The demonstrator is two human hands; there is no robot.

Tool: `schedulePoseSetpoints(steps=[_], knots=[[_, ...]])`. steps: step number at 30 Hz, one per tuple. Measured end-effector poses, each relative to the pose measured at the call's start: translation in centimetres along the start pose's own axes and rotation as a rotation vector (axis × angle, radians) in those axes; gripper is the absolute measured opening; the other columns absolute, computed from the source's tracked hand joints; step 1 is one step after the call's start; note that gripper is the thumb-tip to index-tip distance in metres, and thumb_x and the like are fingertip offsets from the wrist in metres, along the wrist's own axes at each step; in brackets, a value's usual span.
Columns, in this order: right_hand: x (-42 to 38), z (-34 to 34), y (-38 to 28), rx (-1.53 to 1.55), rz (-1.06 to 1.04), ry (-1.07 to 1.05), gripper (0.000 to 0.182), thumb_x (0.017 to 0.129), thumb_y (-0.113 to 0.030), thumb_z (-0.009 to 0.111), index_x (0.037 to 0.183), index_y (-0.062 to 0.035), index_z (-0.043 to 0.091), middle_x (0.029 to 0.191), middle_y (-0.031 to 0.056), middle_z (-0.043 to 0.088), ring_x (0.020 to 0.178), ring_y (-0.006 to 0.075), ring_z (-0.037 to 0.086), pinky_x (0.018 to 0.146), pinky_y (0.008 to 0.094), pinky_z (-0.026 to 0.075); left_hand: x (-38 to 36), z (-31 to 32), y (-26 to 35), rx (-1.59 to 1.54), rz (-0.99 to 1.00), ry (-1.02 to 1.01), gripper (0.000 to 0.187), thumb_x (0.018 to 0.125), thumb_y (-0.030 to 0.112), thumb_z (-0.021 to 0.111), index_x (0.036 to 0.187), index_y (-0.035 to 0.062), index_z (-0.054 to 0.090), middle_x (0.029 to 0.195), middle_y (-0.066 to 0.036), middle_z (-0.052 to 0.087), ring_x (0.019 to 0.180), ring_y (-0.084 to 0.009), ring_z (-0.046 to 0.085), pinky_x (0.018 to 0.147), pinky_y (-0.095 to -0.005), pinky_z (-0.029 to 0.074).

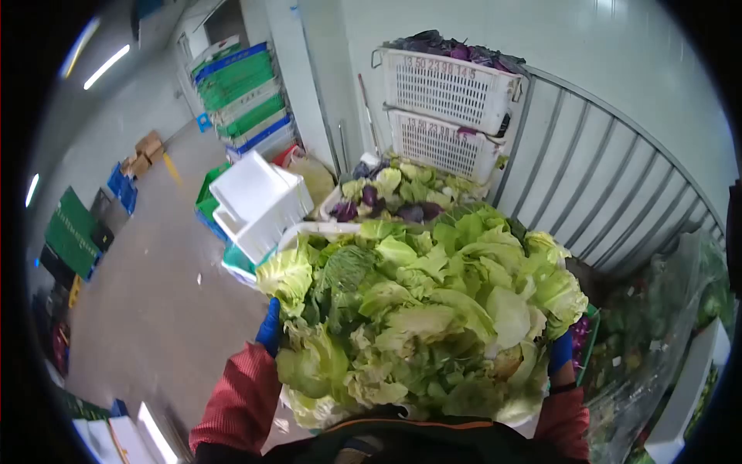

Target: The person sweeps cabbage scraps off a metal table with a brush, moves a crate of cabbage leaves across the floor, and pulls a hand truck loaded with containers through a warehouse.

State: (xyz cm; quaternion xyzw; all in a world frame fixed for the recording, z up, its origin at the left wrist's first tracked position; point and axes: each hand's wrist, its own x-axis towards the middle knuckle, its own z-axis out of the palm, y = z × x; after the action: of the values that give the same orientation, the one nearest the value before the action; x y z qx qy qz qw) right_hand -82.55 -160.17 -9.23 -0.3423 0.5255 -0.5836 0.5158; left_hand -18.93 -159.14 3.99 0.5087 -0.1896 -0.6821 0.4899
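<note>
A big heap of loose green cabbage leaves [433, 317] fills the space right in front of my body, hiding nearly all of the container under it. My left hand [269, 326], in a blue glove, grips the left side of this load, its fingers partly covered by leaves. On the opposite side my right hand [561, 352], also blue-gloved, holds the load's right edge, mostly hidden by drooping leaves. A darker crinkled leaf [349, 271] lies on the heap's left part.
Ahead stands a bin of green and purple leaves [410, 185], beneath stacked white crates [448, 89]. White foam boxes [259, 197] and a crate stack [239, 100] are left. A metal railing [610, 155] and plastic sheeting [657, 309] lie right. Concrete floor [147, 294] stretches left.
</note>
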Motion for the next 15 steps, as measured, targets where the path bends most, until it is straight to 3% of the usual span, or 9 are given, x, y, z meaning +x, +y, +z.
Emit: schedulePoseSetpoints(steps=[1, 3, 7, 10, 14, 15], knots=[[0.8, 1.0, -0.3, -0.028, -0.069, -0.029, 0.036, 0.093, -0.019, 0.045, 0.124, -0.0029, 0.043, 0.116, 0.0042, 0.052, 0.098, 0.0145, 0.053, 0.083, 0.028, 0.044, 0.8, 0.3, 0.9, 0.083, -0.003, 0.098, 0.067, 0.085, 0.059, 0.039, 0.129, 0.0085, 0.042, 0.118, -0.009, 0.055, 0.103, -0.024, 0.056, 0.091, -0.0368, 0.044], [0.4, 2.2, -1.8, -0.125, -0.162, -0.083, 0.036, 0.092, -0.02, 0.046, 0.124, -0.0033, 0.043, 0.115, 0.0039, 0.053, 0.097, 0.0143, 0.053, 0.081, 0.0284, 0.045, 1.2, 2.0, 2.7, 0.086, -0.041, 0.082, 0.067, 0.085, 0.059, 0.039, 0.13, 0.0087, 0.041, 0.12, -0.008, 0.054, 0.104, -0.0233, 0.055, 0.091, -0.0363, 0.044], [3.5, 3.4, 1.4, 0.387, 0.114, 0.036, 0.036, 0.092, -0.024, 0.046, 0.122, -0.0042, 0.045, 0.111, 0.0044, 0.055, 0.091, 0.0166, 0.056, 0.079, 0.0294, 0.047, 7.7, -2.1, 4.3, 0.093, -0.029, 0.024, 0.063, 0.087, 0.052, 0.043, 0.132, 0.0086, 0.035, 0.125, -0.011, 0.049, 0.106, -0.0239, 0.054, 0.088, -0.0367, 0.046], [4.1, 5.0, 0.7, 0.391, 0.09, 0.057, 0.037, 0.092, -0.028, 0.046, 0.122, -0.0057, 0.046, 0.107, 0.0038, 0.056, 0.088, 0.0168, 0.057, 0.076, 0.0295, 0.048, 10.1, 1.1, 8.1, 0.096, 0.023, 0.013, 0.058, 0.09, 0.047, 0.042, 0.131, 0.0063, 0.036, 0.121, -0.01, 0.051, 0.105, -0.0214, 0.054, 0.089, -0.0332, 0.045], [4.8, 6.9, 0.2, 0.265, 0.061, 0.227, 0.035, 0.091, -0.029, 0.047, 0.119, -0.0083, 0.049, 0.099, 0.0007, 0.057, 0.082, 0.0141, 0.056, 0.067, 0.0285, 0.048, 16.3, 2.0, 12.7, 0.351, 0.154, -0.061, 0.056, 0.09, 0.048, 0.041, 0.127, 0.0067, 0.043, 0.118, -0.007, 0.054, 0.1, -0.0192, 0.056, 0.086, -0.0316, 0.045], [4.7, 8.2, -0.5, 0.208, 0.036, 0.282, 0.034, 0.091, -0.029, 0.048, 0.118, -0.0088, 0.049, 0.097, -0.0002, 0.057, 0.08, 0.0132, 0.055, 0.065, 0.028, 0.048, 17.7, 2.0, 13.8, 0.173, -0.072, -0.138, 0.056, 0.091, 0.049, 0.038, 0.127, 0.0067, 0.044, 0.118, -0.007, 0.055, 0.1, -0.0196, 0.056, 0.087, -0.031, 0.044]])
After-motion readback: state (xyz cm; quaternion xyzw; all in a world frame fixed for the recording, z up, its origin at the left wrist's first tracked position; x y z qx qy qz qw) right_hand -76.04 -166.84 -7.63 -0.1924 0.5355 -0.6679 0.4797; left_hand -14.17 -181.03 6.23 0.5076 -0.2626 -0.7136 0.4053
